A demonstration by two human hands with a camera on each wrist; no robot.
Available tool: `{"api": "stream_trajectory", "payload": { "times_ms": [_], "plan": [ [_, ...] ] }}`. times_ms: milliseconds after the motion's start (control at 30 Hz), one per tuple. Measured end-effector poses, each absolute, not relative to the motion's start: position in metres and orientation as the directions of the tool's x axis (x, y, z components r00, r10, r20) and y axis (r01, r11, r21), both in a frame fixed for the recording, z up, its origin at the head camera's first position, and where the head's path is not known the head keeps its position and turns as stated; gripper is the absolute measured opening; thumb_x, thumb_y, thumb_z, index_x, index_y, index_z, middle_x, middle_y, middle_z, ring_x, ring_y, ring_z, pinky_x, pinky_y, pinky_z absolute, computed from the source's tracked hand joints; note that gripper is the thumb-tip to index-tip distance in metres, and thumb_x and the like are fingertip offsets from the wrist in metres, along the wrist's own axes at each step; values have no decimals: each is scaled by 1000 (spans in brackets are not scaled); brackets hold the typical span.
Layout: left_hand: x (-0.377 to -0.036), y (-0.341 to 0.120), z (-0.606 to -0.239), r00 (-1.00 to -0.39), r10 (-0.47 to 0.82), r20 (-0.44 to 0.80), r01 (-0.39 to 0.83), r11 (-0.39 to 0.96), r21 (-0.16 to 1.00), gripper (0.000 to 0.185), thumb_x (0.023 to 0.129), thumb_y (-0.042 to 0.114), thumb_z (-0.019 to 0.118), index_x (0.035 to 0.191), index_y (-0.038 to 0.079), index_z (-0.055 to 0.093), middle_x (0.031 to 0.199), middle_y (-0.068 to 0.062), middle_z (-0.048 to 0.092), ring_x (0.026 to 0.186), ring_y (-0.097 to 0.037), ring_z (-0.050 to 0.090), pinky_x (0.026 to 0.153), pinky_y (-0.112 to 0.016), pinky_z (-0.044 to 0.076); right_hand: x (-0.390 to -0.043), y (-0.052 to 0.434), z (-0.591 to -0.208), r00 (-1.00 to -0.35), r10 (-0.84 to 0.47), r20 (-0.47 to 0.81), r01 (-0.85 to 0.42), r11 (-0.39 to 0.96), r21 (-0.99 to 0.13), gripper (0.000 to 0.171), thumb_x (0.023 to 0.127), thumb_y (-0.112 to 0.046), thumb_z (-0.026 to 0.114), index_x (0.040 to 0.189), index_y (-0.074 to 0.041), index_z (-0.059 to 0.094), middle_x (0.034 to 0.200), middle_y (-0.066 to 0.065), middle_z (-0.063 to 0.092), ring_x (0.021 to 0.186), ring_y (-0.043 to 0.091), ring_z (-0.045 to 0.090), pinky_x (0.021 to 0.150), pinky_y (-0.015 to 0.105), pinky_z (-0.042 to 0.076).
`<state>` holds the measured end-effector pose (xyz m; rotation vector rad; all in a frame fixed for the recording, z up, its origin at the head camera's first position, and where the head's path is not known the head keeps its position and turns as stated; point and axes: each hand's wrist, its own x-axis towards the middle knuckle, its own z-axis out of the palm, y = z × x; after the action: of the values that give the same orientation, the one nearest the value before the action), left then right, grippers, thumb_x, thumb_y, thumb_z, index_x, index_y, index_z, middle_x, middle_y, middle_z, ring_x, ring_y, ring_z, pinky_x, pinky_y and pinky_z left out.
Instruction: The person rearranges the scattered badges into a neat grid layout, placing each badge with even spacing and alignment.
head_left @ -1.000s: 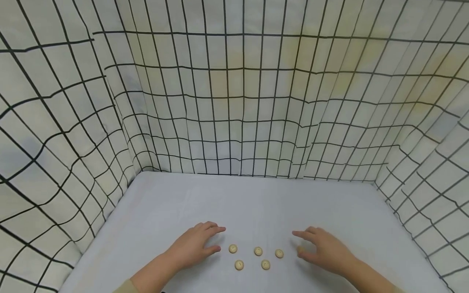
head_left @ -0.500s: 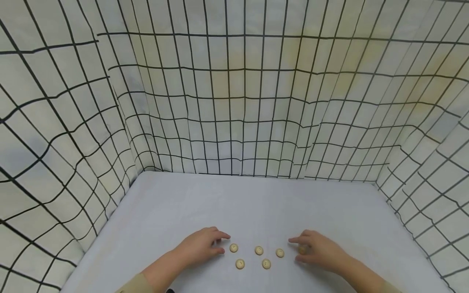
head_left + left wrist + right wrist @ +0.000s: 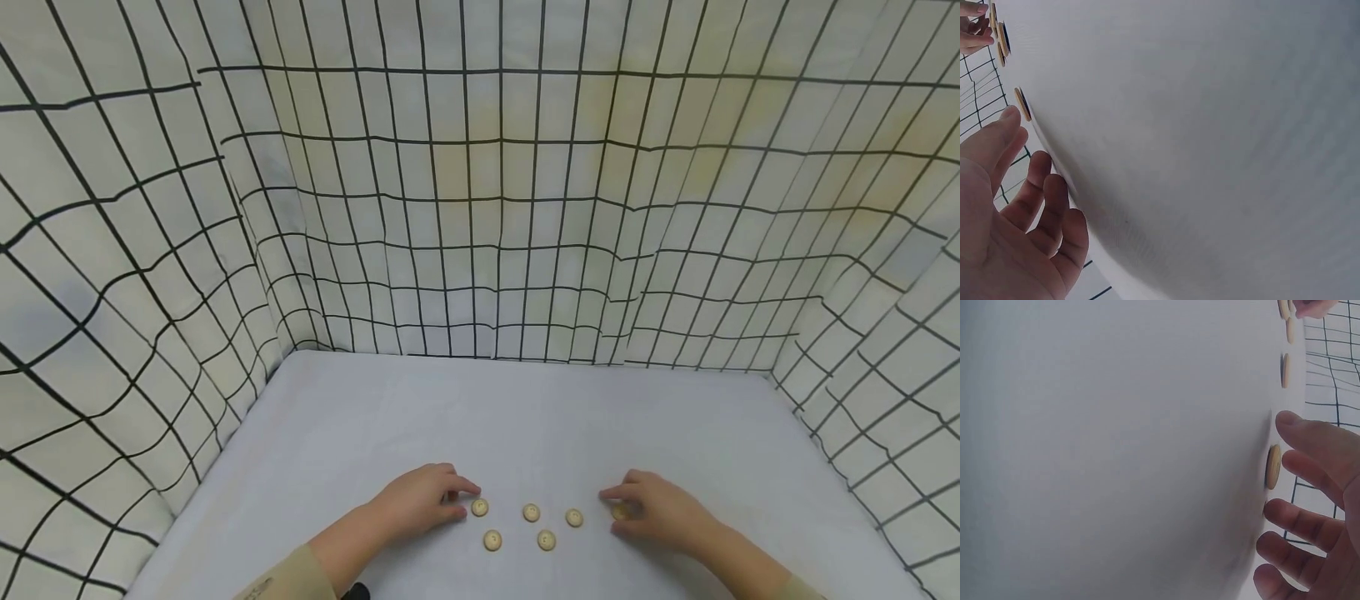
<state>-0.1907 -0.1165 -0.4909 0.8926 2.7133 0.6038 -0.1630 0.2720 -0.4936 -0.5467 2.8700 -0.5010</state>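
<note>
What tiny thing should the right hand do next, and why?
Perhaps the right hand should gently close its thumb and index finger on the round disc: in the head view it lies between them, while the right wrist view shows the thumb not touching it.

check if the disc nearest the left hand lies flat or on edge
Flat: the disc shows its round face in the head view, its edge in the left wrist's.

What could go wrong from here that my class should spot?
The left hand, beside the leftmost button-like disc, might bump it into the next disc. The right hand partly hides the rightmost disc in the head view, so its grip could be misjudged. That thin disc lies flat and might slip.
</note>
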Motion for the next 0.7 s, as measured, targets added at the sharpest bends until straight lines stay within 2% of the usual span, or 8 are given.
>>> {"api": "stream_trajectory", "payload": {
  "times_ms": [367,700],
  "plan": [
    [-195,-112,-493,-778,620,-101,520,726,451,29,88,33,75,117,32,74,86,17,53,69,-2,44,62,-23,40,-165,277,-497,-930,-348,-117,-287,888,-360,34,76,-38,83,108,-31,76,85,-17,51,71,2,43,62,25,40],
    [-196,-109,-493,-779,618,-110,520,733,439,28,88,33,75,115,31,75,84,17,51,68,-2,43,62,-22,39,-171,284,-498,-913,-373,-163,-283,869,-406,32,77,-38,82,108,-32,76,87,-17,53,75,2,46,66,25,43]
  ]
}}
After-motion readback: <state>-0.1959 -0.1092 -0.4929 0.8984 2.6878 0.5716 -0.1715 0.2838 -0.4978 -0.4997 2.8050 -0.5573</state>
